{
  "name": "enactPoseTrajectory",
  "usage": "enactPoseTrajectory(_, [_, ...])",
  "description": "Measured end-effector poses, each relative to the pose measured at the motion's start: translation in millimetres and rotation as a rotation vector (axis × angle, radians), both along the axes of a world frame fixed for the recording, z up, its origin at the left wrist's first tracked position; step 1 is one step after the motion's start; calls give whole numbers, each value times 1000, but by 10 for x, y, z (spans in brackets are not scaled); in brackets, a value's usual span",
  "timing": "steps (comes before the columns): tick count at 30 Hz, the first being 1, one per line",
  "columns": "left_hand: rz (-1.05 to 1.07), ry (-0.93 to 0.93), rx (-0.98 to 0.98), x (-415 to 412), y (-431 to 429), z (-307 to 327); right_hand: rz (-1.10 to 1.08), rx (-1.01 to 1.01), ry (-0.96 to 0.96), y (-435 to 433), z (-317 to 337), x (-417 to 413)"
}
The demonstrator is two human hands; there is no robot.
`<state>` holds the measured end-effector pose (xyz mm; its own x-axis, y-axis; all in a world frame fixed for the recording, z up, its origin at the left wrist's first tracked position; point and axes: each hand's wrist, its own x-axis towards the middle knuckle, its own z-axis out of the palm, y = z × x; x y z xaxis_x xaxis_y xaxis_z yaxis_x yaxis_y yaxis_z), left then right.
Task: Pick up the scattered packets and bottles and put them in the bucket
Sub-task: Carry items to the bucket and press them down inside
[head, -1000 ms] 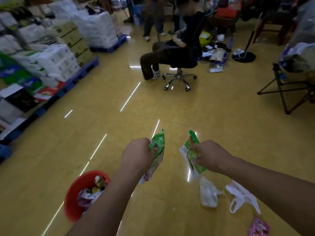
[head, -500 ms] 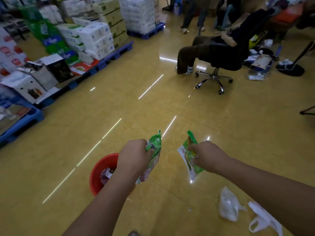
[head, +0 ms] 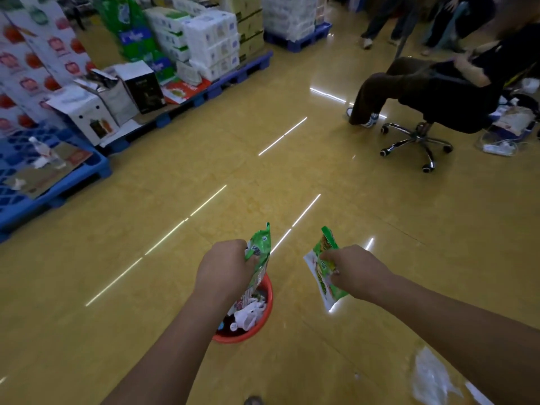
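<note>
My left hand (head: pixel 223 266) grips a green snack packet (head: pixel 260 252) that hangs right over the red bucket (head: pixel 264 323) on the yellow floor. The bucket holds several packets and a white bag; my left forearm hides its left side. My right hand (head: pixel 355 271) holds a second green and white packet (head: pixel 323 283) to the right of the bucket, above bare floor. A crumpled clear plastic bag (head: pixel 431 378) lies on the floor at the lower right.
Blue pallets (head: pixel 96 168) stacked with boxes and paper goods line the left side. A water bottle (head: pixel 46 153) lies on the near pallet. A person sits on a wheeled office chair (head: pixel 418 141) at the upper right, with clutter beside it and other people standing behind.
The view has swung left and forward. The bucket has gone from my left to directly under my left hand. Both hands keep their packets; the plastic bags have slid toward the lower right.
</note>
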<state>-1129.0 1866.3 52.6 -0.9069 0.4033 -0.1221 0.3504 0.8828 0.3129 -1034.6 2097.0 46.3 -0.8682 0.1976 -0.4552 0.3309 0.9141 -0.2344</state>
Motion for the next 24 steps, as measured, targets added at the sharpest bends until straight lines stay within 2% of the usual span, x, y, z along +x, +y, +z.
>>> enactPoseTrajectory(15, [243, -107, -22, -401, -952, -498, 228, -25, -65, -839, -539, -912])
enactPoseTrajectory(24, [434, -186, -35, -677, -1138, -1018, 347, -87, -151, -960, -1271, -1437])
